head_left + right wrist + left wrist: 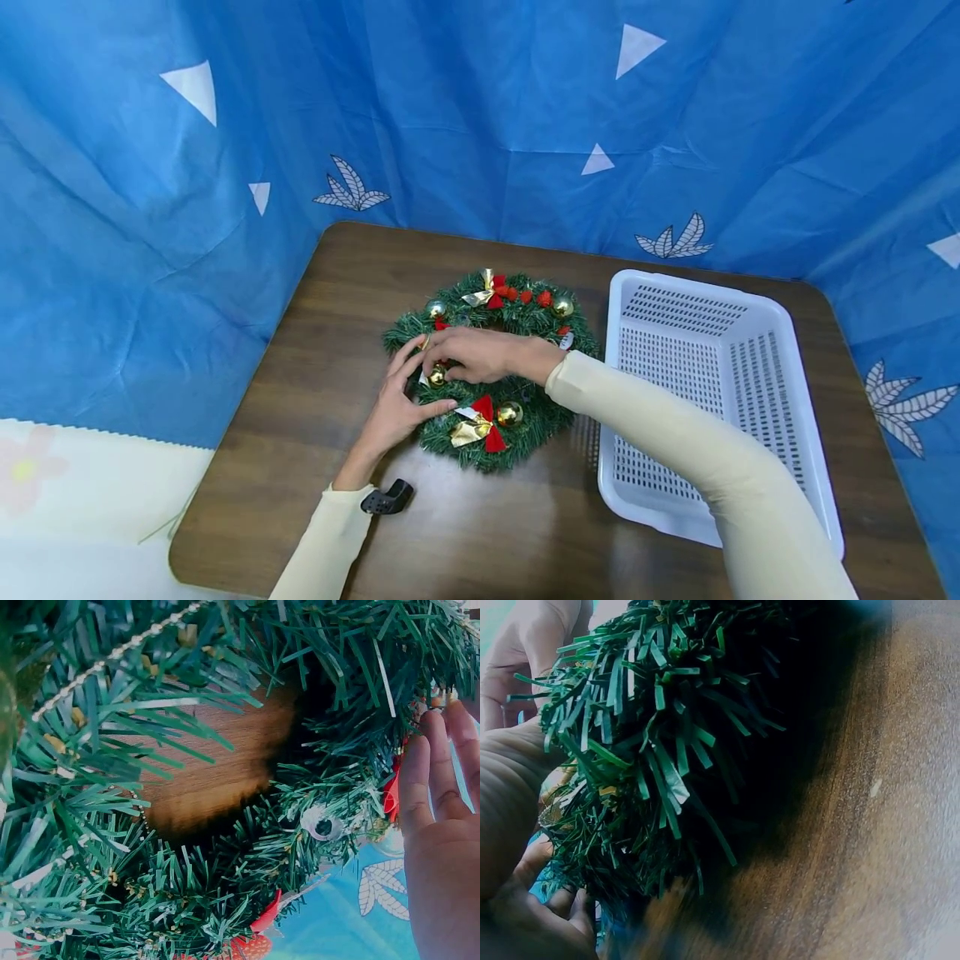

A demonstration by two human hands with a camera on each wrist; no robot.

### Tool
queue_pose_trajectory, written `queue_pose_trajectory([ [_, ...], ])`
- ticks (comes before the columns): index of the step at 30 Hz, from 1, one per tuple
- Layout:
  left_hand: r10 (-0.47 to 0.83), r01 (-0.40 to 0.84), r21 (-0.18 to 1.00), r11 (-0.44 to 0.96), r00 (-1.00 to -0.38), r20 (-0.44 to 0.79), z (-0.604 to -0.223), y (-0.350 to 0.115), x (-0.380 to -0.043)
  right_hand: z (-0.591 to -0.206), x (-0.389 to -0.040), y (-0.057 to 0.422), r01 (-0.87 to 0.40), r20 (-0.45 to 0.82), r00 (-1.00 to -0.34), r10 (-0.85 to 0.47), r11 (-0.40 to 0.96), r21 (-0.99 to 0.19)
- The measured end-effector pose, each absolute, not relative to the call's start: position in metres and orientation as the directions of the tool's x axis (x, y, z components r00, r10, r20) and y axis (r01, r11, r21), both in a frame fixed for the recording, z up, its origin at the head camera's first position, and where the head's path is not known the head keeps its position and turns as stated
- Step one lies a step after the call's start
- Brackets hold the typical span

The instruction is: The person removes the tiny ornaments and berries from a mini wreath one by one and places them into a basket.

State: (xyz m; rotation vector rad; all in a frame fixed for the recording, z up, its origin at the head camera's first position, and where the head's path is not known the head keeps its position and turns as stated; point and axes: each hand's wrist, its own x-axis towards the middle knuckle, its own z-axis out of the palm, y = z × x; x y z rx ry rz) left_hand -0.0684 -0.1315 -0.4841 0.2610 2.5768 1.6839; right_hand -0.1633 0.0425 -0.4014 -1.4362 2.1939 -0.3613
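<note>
Wreath work, centre of frame. The Christmas wreath (pixel 551 417) lies flat on the wood table (pixel 300 450), just left of the white plastic basket (pixel 697 288), no part of it inside.

Left hand (pixel 396 404): spread across the wreath's left side, thumb pointing toward the lower bow (pixel 491 427), fingers up toward the other hand. We read it as bracing rather than clenched.

Right hand (pixel 480 352): reaches across from the right, fingers bent down into the greenery above a gold ball (pixel 437 375). Tips hidden in the head view; from the right wrist they reach the foliage — whether they pinch anything, we cannot tell.

Handling, our judgement: let the left palm steady the ring while the right fingertips do the fine work. Take any ornament by its base, not its ribbon — a hard tug could shift the whole wreath. Part the needles first, and mind the right forearm, which crosses above the basket.
</note>
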Motion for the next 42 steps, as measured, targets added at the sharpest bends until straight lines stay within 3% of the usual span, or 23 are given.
queue_pose_trajectory([
  [9,0.166,0.125,0.905,0.407,-0.984,0.061,-0.494,-0.135,-0.067,-0.403,-0.161,0.039,-0.779,-0.25,-0.322,-0.913,0.406,-0.478],
  [23,0.174,0.085,0.93,0.358,-0.984,0.024,-0.456,-0.126,-0.06,-0.408,-0.161,0.041,-0.821,-0.223,-0.328,-0.918,0.393,-0.413],
  [36,0.177,0.11,0.929,0.354,-0.983,0.049,-0.458,-0.127,-0.061,-0.407,-0.16,0.048,-0.846,-0.17,-0.356,-0.919,0.395,-0.359],
  [42,0.177,0.095,0.93,0.356,-0.984,0.032,-0.458,-0.128,-0.061,-0.409,-0.16,0.052,-0.841,-0.115,-0.361,-0.926,0.376,-0.388],
])
